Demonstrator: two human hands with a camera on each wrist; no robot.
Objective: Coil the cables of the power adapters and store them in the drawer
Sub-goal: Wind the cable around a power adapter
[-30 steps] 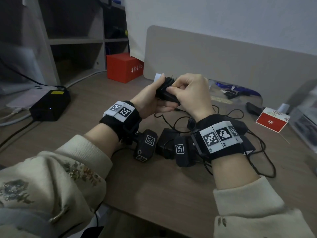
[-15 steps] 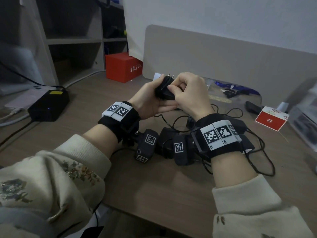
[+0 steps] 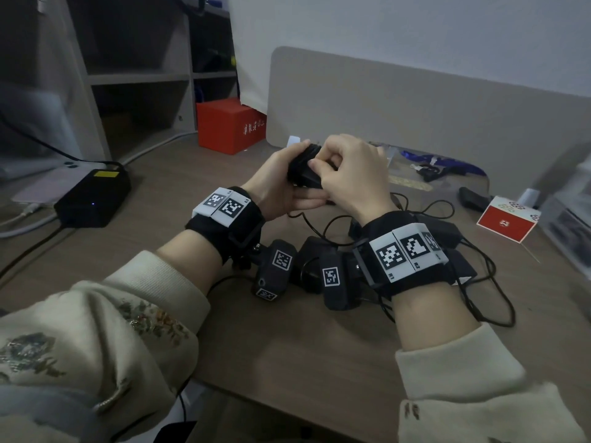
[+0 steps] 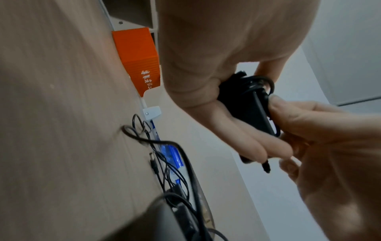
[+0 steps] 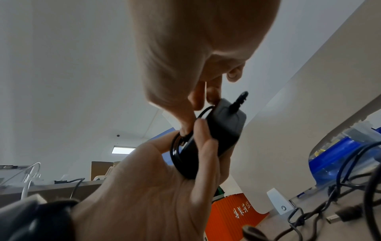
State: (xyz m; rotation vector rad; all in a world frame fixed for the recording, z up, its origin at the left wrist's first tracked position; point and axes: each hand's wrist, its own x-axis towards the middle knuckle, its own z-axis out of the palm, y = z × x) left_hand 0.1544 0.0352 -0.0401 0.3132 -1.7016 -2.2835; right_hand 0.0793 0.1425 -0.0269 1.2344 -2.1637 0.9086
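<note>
From the head view, the left hand (image 3: 275, 183) cradles a black power adapter (image 3: 303, 174) above the desk (image 3: 287, 340), fingers curled round it, while the right hand (image 3: 351, 174) pinches its wound cable (image 3: 315, 148). More adapters (image 3: 313, 263) lie in tangled cords beneath the wrists; a red box (image 3: 228, 124) stands behind.

The left wrist view shows cable loops on the adapter's top, loose cords (image 4: 144, 138) below.

The right wrist view shows the plug tip (image 5: 240, 99) projecting upward.
</note>
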